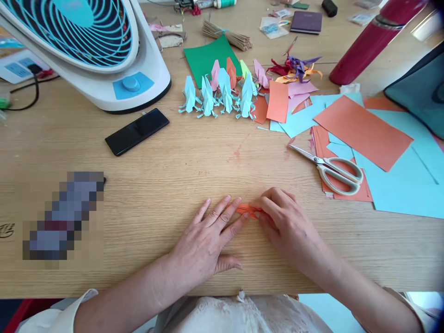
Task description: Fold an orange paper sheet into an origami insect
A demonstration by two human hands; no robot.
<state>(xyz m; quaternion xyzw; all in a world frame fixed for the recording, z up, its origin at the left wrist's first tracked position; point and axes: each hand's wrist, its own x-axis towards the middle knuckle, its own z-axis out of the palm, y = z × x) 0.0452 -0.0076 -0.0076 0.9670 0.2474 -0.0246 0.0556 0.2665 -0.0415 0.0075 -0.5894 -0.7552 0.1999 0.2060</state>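
Fingers, left hand (head view): outspread, tips on left end of folded orange paper.
Fingers, right hand: pinching right end.
Location: on table, between hands.
Handling: probably light, crease-holding, easily torn; best pinched along folded edges.
Maroon flask: contents hidden.
Clear packet: light-blue contents, unidentifiable.

Scene bright, light diffuse and fairly even across pale wood-grain table. Shadows soft, faint by bare left hand and bare right hand; darker under white-and-blue plastic fan. Sheen on dark-red cylindrical bottle. Wide-angle stretch at edges: fan, bottle lean outward. Upper right corner dark, blurred. Coarse pixel mosaic hides detail at left.
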